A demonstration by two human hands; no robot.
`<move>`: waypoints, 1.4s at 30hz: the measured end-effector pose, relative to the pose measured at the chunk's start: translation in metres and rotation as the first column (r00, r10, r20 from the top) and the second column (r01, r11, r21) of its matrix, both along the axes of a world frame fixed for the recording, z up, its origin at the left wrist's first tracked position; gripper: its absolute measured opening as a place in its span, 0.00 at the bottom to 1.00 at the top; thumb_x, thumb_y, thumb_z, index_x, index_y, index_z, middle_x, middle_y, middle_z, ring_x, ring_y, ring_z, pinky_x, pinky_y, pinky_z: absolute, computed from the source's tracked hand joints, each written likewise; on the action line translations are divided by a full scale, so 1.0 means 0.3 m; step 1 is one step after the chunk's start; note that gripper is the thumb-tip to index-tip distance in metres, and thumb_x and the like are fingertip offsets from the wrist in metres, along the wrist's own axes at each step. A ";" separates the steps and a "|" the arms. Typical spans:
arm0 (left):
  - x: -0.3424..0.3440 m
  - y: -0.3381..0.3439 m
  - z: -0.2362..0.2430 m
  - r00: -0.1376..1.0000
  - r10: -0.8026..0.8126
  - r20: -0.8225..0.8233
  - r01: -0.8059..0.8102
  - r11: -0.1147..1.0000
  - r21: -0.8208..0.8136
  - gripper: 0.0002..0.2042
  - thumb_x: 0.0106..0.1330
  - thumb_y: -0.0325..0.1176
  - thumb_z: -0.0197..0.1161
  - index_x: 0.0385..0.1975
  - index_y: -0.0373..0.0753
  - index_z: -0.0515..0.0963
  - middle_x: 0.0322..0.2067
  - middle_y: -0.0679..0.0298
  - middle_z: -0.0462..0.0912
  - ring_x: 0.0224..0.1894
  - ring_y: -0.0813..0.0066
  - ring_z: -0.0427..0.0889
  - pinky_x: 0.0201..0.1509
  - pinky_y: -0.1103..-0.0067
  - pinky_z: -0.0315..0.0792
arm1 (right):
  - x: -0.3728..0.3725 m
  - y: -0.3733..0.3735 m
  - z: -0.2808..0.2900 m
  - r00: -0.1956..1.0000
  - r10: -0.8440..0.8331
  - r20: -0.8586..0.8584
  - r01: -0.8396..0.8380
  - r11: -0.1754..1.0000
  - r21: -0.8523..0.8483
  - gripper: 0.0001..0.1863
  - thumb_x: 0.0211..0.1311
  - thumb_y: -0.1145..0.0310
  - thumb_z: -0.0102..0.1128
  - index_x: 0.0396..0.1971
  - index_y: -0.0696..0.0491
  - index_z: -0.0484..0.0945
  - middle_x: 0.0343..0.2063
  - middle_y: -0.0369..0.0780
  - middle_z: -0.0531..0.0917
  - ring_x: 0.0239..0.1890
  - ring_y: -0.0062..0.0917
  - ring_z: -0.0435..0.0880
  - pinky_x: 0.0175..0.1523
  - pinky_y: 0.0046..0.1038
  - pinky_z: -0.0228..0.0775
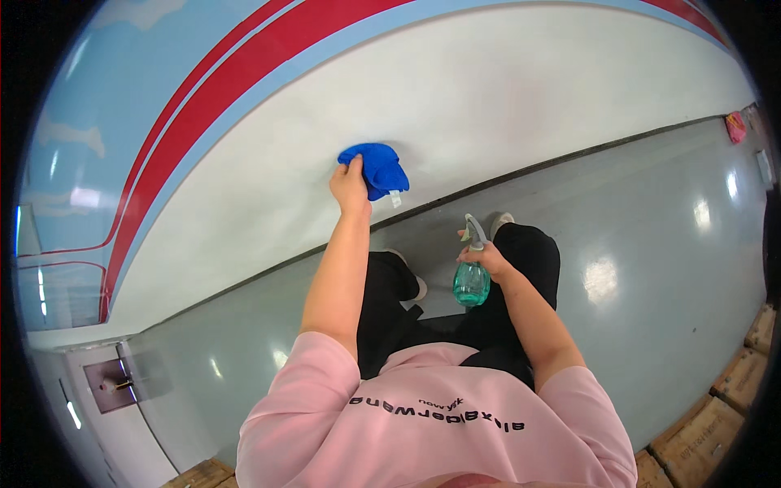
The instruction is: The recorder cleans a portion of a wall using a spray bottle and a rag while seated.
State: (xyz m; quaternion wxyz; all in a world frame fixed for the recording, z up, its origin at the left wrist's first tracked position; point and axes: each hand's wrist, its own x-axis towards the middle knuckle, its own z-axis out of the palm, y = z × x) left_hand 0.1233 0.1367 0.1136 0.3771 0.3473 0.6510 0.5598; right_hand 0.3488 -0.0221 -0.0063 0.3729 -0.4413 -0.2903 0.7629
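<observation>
My left hand [351,183] is closed on a bunched blue cloth [379,168] with a small white tag hanging off its lower edge. The cloth lies against the white lower part of the wall [455,98]. Lower and to the right, my right hand [486,258] grips a spray bottle [471,282] by its neck. This bottle has a clear green body with liquid in it and a grey-white trigger head, and it is held upright over the floor, apart from the wall.
The grey shiny floor [651,236] meets the wall along a dark strip [521,172]. Red and blue bands are painted higher up the wall. Wooden crates [700,439] stand at the lower right, more at the lower left. A pink item [735,127] sits at the far right.
</observation>
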 end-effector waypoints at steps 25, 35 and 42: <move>-0.062 -0.013 -0.031 0.999 -0.016 -0.035 0.017 0.999 0.038 0.08 0.54 0.31 0.57 0.19 0.33 0.73 0.22 0.66 0.73 0.25 0.81 0.68 0.29 0.81 0.63 | 0.020 0.003 0.002 0.995 0.015 -0.096 -0.012 1.000 0.025 0.35 0.36 0.77 0.59 0.53 0.56 0.62 0.24 0.39 0.77 0.30 0.24 0.76 0.40 0.25 0.64; 0.122 0.024 0.452 0.974 -0.149 0.170 0.087 0.940 0.330 0.10 0.55 0.34 0.58 0.17 0.35 0.72 0.19 0.69 0.71 0.22 0.84 0.66 0.27 0.85 0.61 | 0.014 0.003 0.007 0.999 0.008 -0.047 -0.008 1.000 0.005 0.35 0.36 0.76 0.60 0.52 0.56 0.63 0.24 0.38 0.77 0.30 0.22 0.75 0.40 0.24 0.63; 0.121 0.045 0.174 0.984 -0.156 0.082 0.138 0.971 0.193 0.13 0.53 0.35 0.59 0.12 0.38 0.70 0.15 0.71 0.67 0.20 0.84 0.61 0.23 0.82 0.57 | 0.015 0.001 0.011 0.998 0.030 -0.063 -0.031 0.999 -0.010 0.35 0.36 0.76 0.60 0.52 0.57 0.61 0.24 0.38 0.76 0.30 0.23 0.75 0.39 0.24 0.63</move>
